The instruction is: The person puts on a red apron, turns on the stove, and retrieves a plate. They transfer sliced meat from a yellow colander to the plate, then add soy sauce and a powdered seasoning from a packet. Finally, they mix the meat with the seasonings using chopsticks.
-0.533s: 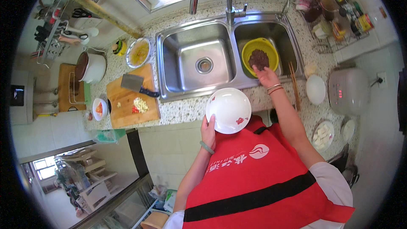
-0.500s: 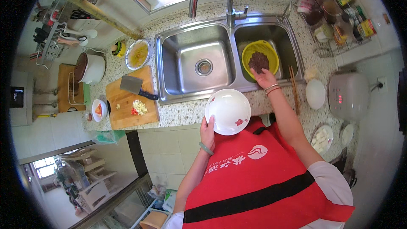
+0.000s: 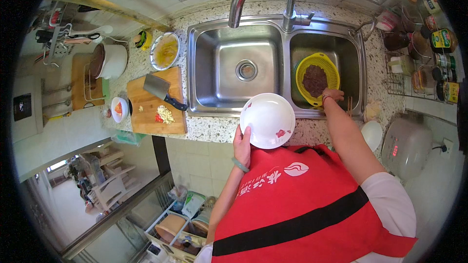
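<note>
My left hand (image 3: 242, 146) holds a white bowl (image 3: 267, 120) with small red marks by its near rim, above the front edge of the speckled counter (image 3: 214, 129). My right hand (image 3: 331, 95) reaches into the right basin of the steel double sink (image 3: 222, 102) and touches the near rim of a yellow colander (image 3: 318, 71) that holds dark brown food (image 3: 315, 80). The left basin is bare. A pair of chopsticks (image 3: 349, 105) lies just right of my right hand.
A wooden cutting board (image 3: 146, 117) with a cleaver (image 3: 160, 89) and chopped bits lies left of the sink. Behind it stand a plate of yellow food (image 3: 165, 51) and a white pot (image 3: 111, 60). A white rice cooker (image 3: 407, 146) and a rack of bottles (image 3: 431, 58) are at right.
My right hand has moved from the counter edge into the right basin, up to the colander's rim. The white bowl has stayed in my left hand.
</note>
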### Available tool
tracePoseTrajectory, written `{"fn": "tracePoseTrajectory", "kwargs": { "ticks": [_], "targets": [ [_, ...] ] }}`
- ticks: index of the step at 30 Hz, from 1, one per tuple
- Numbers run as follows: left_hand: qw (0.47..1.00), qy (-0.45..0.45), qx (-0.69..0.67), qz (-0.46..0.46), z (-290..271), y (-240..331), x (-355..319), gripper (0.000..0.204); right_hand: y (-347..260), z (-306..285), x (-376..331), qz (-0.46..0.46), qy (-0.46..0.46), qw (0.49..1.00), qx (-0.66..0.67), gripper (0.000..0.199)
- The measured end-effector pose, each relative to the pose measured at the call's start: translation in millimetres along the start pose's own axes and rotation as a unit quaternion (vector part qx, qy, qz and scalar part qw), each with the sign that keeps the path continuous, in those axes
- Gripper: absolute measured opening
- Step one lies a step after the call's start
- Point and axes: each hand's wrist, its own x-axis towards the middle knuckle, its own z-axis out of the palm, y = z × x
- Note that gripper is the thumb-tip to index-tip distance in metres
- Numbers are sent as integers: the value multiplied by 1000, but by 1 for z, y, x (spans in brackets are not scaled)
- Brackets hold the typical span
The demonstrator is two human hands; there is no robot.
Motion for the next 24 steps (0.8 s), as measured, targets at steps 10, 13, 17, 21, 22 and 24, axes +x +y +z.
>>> {"fn": "tracePoseTrajectory", "kwargs": {
  "ticks": [10,13,17,21,22,24],
  "targets": [
    [1000,-10,-9,18,15,13,13,37,34,21,69,-179,-140,952,-203,18],
    [1000,-15,-22,9,13,8,17,36,12,-7,19,-78,-200,973,-87,17],
    [999,-36,-5,3,15,11,24,37,9,-14,20,52,-302,940,148,15],
    [998,-64,6,23,10,11,34,36,7,-22,17,130,-422,829,343,14],
    [998,-62,1,21,7,11,37,36,5,-30,9,129,-439,810,367,14],
    [998,-59,-9,18,0,12,43,37,6,-47,-11,87,-475,786,387,19]
  ]
}}
